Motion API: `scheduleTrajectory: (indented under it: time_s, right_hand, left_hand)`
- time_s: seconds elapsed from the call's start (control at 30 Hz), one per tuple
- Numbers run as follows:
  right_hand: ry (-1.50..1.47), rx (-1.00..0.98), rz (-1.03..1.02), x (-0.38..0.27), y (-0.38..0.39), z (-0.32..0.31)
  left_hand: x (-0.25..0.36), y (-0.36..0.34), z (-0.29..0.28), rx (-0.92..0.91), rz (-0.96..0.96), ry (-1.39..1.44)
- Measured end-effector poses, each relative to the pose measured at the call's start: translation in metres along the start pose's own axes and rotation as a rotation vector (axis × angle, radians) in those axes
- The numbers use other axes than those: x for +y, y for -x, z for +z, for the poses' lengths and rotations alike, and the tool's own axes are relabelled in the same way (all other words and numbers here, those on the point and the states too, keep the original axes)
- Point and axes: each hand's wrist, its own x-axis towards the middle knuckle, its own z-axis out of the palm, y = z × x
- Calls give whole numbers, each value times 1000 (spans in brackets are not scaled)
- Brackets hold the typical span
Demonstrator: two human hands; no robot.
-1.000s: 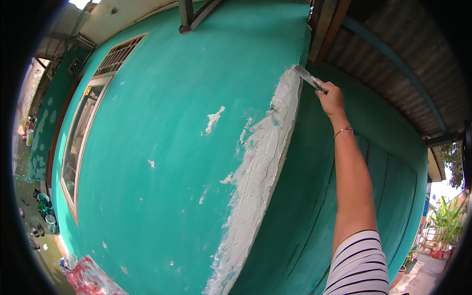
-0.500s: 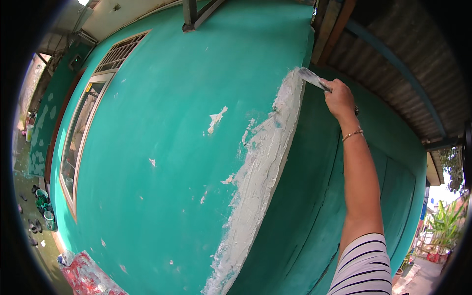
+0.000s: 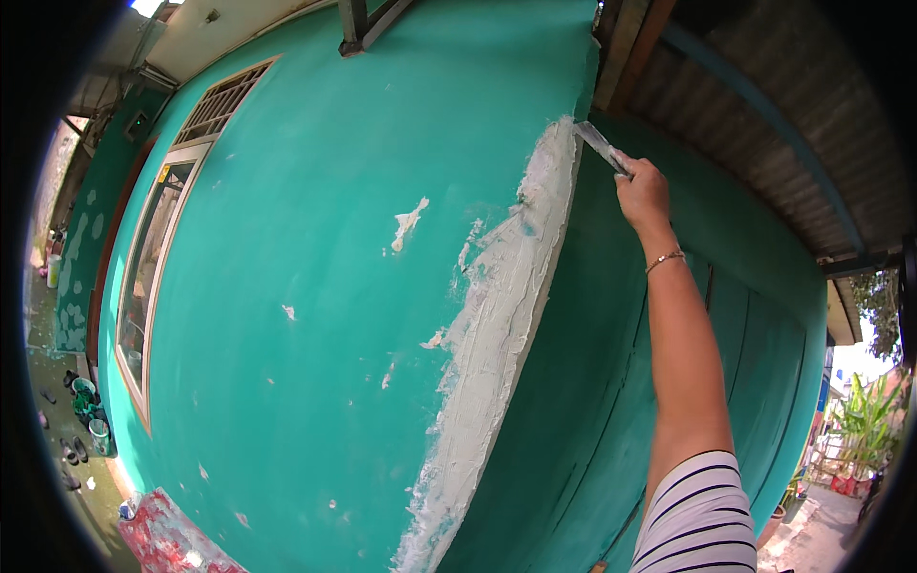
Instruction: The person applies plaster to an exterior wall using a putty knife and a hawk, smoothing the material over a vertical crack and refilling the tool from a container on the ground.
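Note:
My right hand (image 3: 642, 194) reaches up on the right, fingers wrapped round the handle of a putty knife (image 3: 602, 145). The knife's flat blade, smeared with white, is at the upper end of the wall's corner, by the top of a long band of white putty (image 3: 497, 334). This band runs down the corner of the green wall (image 3: 315, 220), rough and ridged, with ragged edges on the left. Several small white patches mark the wall, the largest a pale patch (image 3: 409, 224) left of the band. My left hand is outside the picture.
A red-and-white smeared sheet or bag (image 3: 172, 537) lies low at the left. Beyond it are buckets (image 3: 98, 436) and shoes (image 3: 73, 451). A framed window (image 3: 158, 277) is in the wall at left. Corrugated roofing (image 3: 764, 105) hangs over the shaded side wall.
The putty knife has turned steeper, its blade now at the corner's right edge rather than over the putty's top. The whole view has shifted slightly.

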Motion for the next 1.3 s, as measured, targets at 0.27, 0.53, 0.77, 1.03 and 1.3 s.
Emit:
scheduleTrajectory:
  time_s: [0.27, 0.53, 0.77, 1.03, 1.3]
  right_hand:
    - [-353, -102, 38, -3, 59, 27]
    - [-693, 2, 306, 16, 46, 39]
    - [323, 173, -241, -7, -20, 34]
    - [336, -82, -103, -3, 22, -36]
    - [-57, 51, -180, 16, -26, 14]
  left_hand:
    - [-11, -8, 6, -180, -32, 70]
    - [-16, -16, -20, -146, 19, 44]
    - [-14, 4, -2, -70, -19, -26]
    - [-21, -5, -10, 45, -16, 35]
    - [-8, -3, 9, -2, 5, 50]
